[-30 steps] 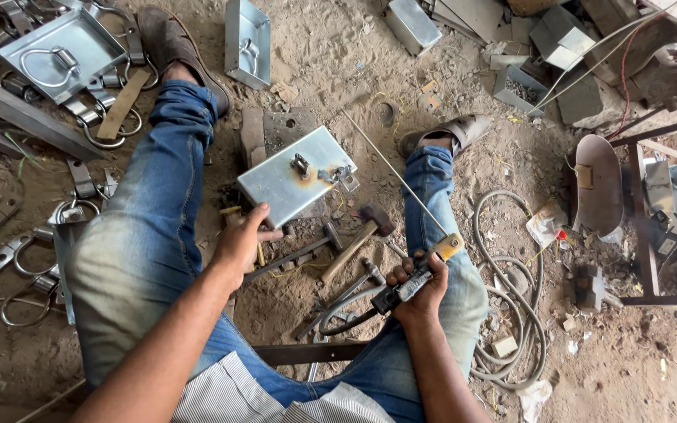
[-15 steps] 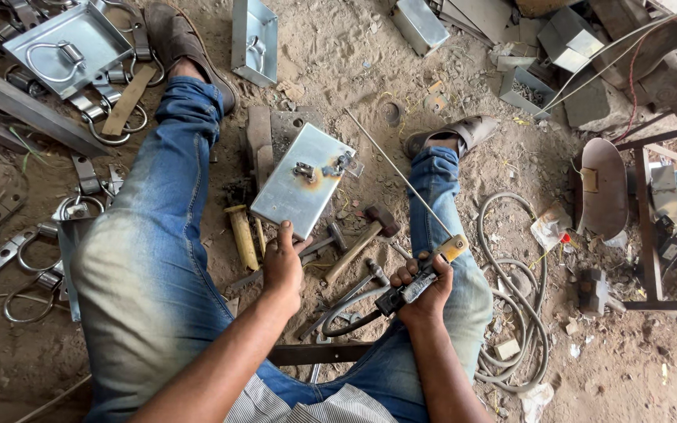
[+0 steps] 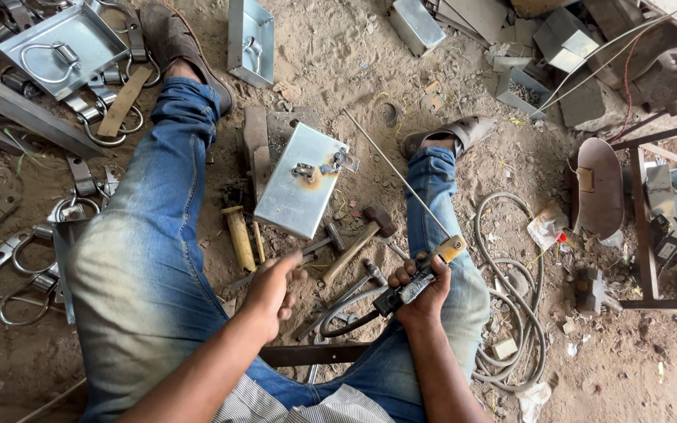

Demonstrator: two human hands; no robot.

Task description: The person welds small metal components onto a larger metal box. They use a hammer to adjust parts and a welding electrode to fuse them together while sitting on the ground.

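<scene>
The electrode holder (image 3: 419, 286) sat clenched in the right hand (image 3: 425, 301), its thin rod (image 3: 401, 182) angled toward the galvanised metal box (image 3: 303, 188) on the dirt floor between the legs. The left hand (image 3: 272, 291) hovered loosely curled and empty near a hammer (image 3: 358, 243). Tacking the fitting seemed in hand; the tip wanted steadying on it.

Faded blue jeans (image 3: 150, 258), silvery plate (image 3: 301, 182), perhaps scorch-marked.

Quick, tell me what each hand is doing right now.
Left hand: loosely curled, holding nothing, hovering near the hammer.
Right hand: closed on the welding rod holder.
</scene>
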